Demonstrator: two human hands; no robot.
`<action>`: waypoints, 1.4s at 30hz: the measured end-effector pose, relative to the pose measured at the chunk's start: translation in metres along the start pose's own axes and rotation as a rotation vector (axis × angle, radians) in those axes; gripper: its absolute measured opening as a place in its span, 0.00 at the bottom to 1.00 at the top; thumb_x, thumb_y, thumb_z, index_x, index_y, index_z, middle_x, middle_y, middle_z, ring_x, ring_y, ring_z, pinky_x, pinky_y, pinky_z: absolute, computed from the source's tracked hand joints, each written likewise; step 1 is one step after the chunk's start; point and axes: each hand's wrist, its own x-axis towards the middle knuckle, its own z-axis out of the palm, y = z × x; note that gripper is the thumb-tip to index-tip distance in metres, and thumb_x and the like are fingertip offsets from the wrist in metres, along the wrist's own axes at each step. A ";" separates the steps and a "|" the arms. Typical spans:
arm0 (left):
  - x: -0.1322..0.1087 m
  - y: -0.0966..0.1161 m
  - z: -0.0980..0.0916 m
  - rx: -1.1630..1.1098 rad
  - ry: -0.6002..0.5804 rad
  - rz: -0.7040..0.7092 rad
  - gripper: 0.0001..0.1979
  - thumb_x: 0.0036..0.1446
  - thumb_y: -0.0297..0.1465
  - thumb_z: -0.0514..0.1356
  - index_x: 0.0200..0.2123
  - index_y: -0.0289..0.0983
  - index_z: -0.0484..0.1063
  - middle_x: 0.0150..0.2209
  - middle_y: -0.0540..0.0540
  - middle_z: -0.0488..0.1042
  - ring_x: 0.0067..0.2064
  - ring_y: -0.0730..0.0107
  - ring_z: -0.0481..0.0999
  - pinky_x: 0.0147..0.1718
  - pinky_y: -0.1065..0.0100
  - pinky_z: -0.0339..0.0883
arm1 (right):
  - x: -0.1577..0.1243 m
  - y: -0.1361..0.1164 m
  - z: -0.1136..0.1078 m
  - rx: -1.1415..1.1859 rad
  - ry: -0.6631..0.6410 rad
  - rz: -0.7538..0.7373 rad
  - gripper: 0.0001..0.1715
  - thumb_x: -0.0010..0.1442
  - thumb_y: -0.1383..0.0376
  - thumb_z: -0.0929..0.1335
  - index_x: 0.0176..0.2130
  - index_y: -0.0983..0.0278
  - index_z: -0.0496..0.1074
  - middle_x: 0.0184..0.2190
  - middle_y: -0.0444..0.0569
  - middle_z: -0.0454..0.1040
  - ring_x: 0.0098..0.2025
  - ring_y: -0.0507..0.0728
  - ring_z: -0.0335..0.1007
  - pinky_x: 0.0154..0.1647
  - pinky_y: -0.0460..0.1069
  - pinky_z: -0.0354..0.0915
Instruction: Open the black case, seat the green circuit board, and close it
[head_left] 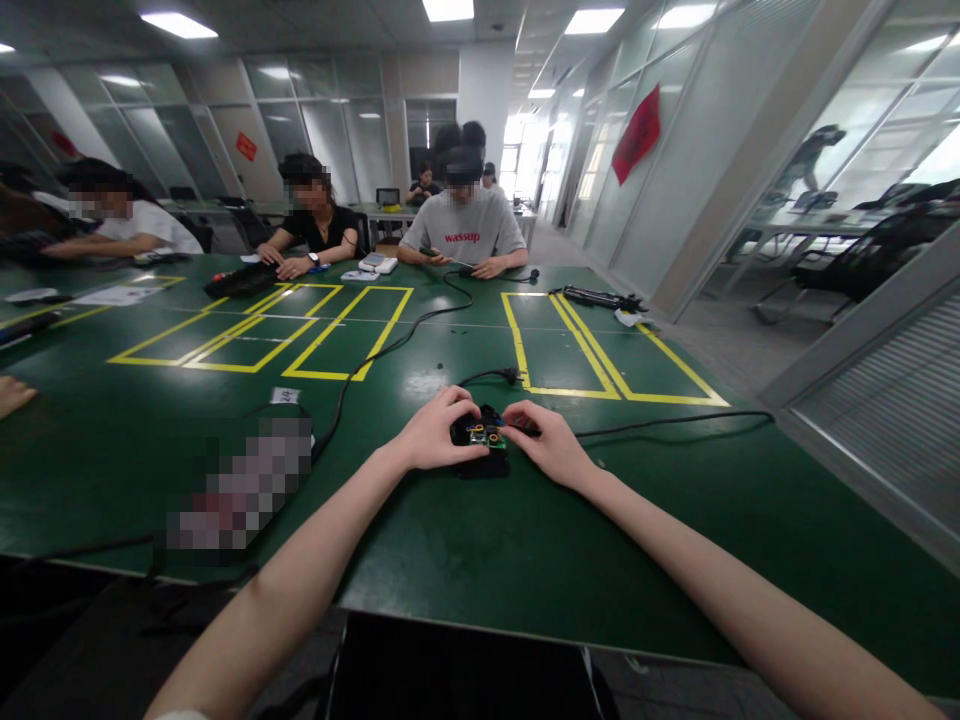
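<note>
A small black device with a green circuit board (484, 440) lies on the green table (465, 540) right in front of me. My left hand (437, 432) grips its left side with curled fingers. Its right side is pinched by my right hand (549, 440). A thin black cable (675, 420) runs off to the right from under my right hand, and a black plug (510, 376) lies just behind the device.
Yellow tape rectangles (570, 350) mark the table farther out. A black cable (390, 345) snakes across the middle. A blurred-out object (240, 490) sits at my left. Three people sit at the far edge with tools; another person's hand (13, 395) shows at the left edge.
</note>
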 end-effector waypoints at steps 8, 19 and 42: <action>-0.001 0.006 -0.004 0.085 -0.098 -0.060 0.12 0.57 0.39 0.67 0.41 0.40 0.75 0.41 0.46 0.78 0.42 0.61 0.78 0.41 0.65 0.71 | 0.002 0.000 0.003 -0.061 -0.051 -0.079 0.13 0.70 0.62 0.66 0.46 0.58 0.81 0.40 0.51 0.78 0.42 0.59 0.76 0.47 0.54 0.73; -0.002 0.010 0.001 0.122 -0.026 -0.175 0.13 0.57 0.43 0.68 0.41 0.42 0.77 0.39 0.49 0.81 0.40 0.61 0.80 0.38 0.67 0.70 | 0.004 0.007 0.005 -0.089 -0.088 -0.047 0.11 0.70 0.63 0.66 0.45 0.60 0.79 0.40 0.51 0.79 0.43 0.59 0.77 0.47 0.53 0.72; -0.001 0.005 0.007 -0.035 -0.007 -0.199 0.11 0.59 0.36 0.65 0.43 0.39 0.82 0.42 0.44 0.83 0.45 0.59 0.80 0.47 0.64 0.72 | 0.004 0.005 0.000 -0.084 -0.138 0.004 0.09 0.64 0.60 0.72 0.43 0.62 0.80 0.41 0.51 0.79 0.42 0.59 0.77 0.41 0.51 0.71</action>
